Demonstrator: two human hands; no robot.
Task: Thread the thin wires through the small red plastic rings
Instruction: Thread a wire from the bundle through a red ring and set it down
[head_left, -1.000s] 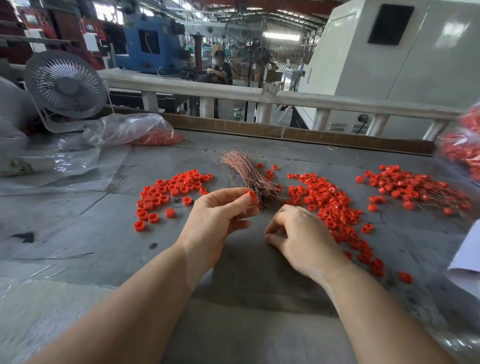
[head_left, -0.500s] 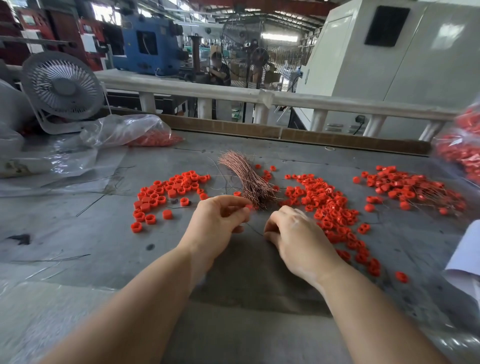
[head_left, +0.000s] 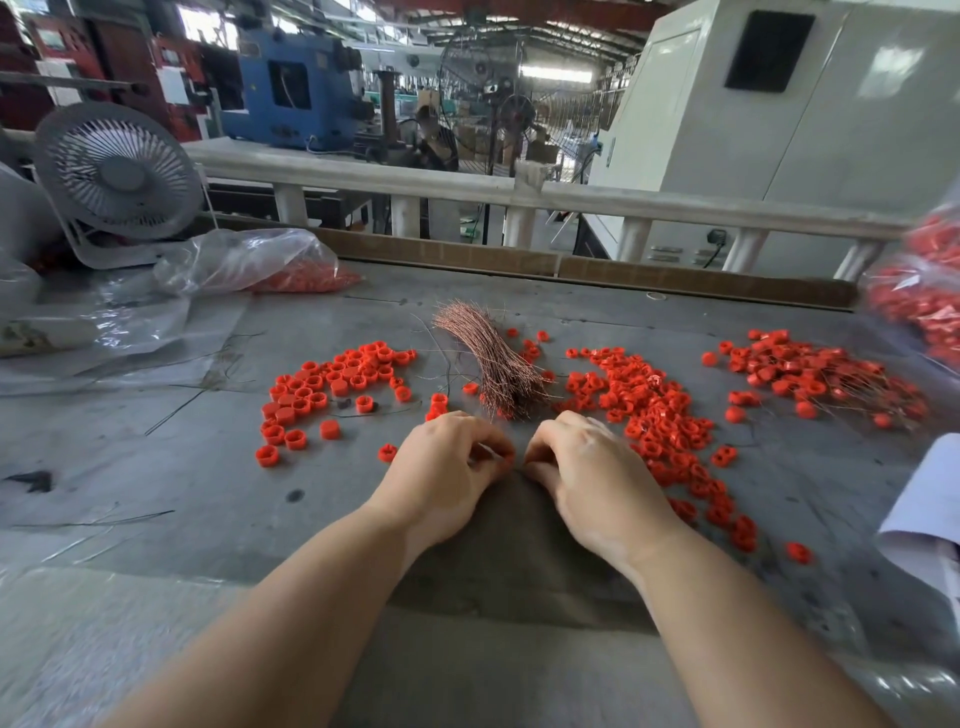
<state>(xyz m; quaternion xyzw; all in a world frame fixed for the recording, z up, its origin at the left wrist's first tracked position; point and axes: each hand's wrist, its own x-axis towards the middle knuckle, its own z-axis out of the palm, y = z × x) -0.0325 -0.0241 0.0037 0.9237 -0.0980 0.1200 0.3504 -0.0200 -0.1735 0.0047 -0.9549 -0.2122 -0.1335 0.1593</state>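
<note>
My left hand and right hand sit close together low on the grey table, fingertips nearly meeting. The left fingers are curled in, and a bit of red ring shows at their tips, so I read that as a pinch on one ring. The right fingers are curled too, pinched toward the left hand's tips; I cannot make out a wire between them.

Just beyond the hands lies the bundle of copper wires, fanned at its far end and lying near my knuckles at its near end. To its left is a loose patch of red rings; to its right, a denser band of red rings runs down alongside my right wrist. Further right is a pile of rings with wires through them.

At the table's far left lie a clear plastic bag with red parts inside and a white desk fan. Another bag of red parts sits at the right edge.
</note>
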